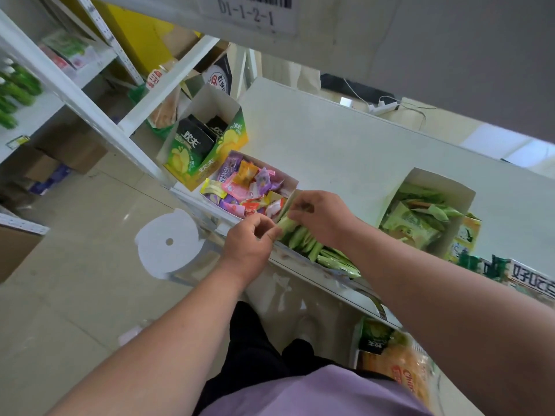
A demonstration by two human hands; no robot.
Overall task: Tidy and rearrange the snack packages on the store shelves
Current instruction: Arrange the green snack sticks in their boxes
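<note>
At far left on the white shelf [345, 151] stands an open green-and-yellow cardboard display box [207, 145] holding black snack packs [196, 139]. Next, a shallow open carton [292, 183] is heaped with mixed colourful wrapped candies [243, 190]. At the near edge, the left hand [249, 238] and right hand [318, 214] both pinch the end of a row of slim pale-green sachets [303, 240]; these look light, soft and slippery, best gathered by their ends. Far right, a white carton [432, 181] holds loose green packets [420, 217].
</note>
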